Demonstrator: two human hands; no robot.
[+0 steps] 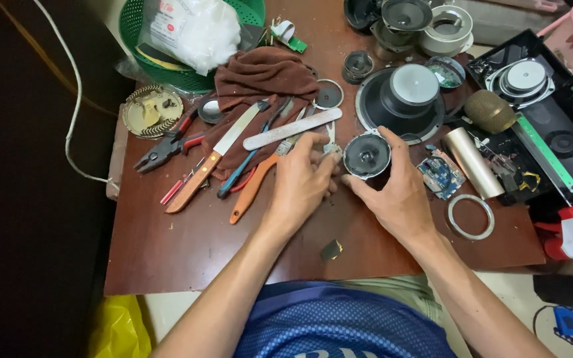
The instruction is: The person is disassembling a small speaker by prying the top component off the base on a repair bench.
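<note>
small speaker [366, 156] braced on worktop [187, 245] by right hand [396, 192] clamped around its rim; left hand [300, 182] pinches small metal tool [330, 142] at its edge, likely prying.

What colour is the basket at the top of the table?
Green. The round plastic basket shows clearly in the head view, at the table's far left corner.

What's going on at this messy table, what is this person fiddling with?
A person sits at a brown table strewn with speaker parts and hand tools. The right hand cups a small round speaker standing on the table, while the left hand pinches something small and metallic against the speaker's edge; exactly what cannot be told. Just left of the hands lie pliers, a knife and a flat metal file. A larger speaker sits behind.
</note>
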